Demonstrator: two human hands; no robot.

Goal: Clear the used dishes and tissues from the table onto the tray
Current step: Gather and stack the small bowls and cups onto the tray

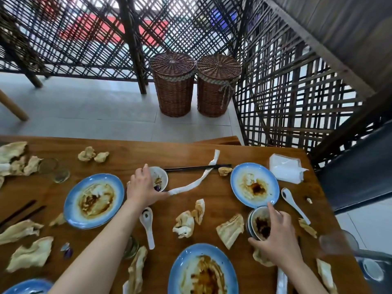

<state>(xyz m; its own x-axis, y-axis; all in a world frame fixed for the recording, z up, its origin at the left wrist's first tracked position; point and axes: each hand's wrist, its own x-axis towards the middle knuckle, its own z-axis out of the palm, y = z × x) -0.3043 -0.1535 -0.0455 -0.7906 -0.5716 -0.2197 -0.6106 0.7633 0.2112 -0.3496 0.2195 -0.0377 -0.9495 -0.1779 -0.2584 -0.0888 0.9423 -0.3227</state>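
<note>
My left hand (pixel 142 187) grips a small white sauce-stained bowl (pixel 160 177) near the table's middle. A twisted white paper strip (pixel 194 184) runs from beside that hand toward black chopsticks (pixel 191 167). My right hand (pixel 275 234) holds a stack of small dirty bowls (pixel 259 219) at the right. Blue plates smeared with brown sauce lie at the left (pixel 94 200), right (pixel 254 184) and near edge (pixel 202 270). Crumpled tissues (pixel 184 224) and white spoons (pixel 148 224) are scattered over the wooden table (pixel 212 206). No tray is in view.
A pack of white napkins (pixel 285 167) sits at the far right corner. Two clear glasses (pixel 54 169) stand at the far left. Two wicker baskets (pixel 195 83) stand on the floor beyond the table, by a lattice screen. A dark chair (pixel 358 166) is at the right.
</note>
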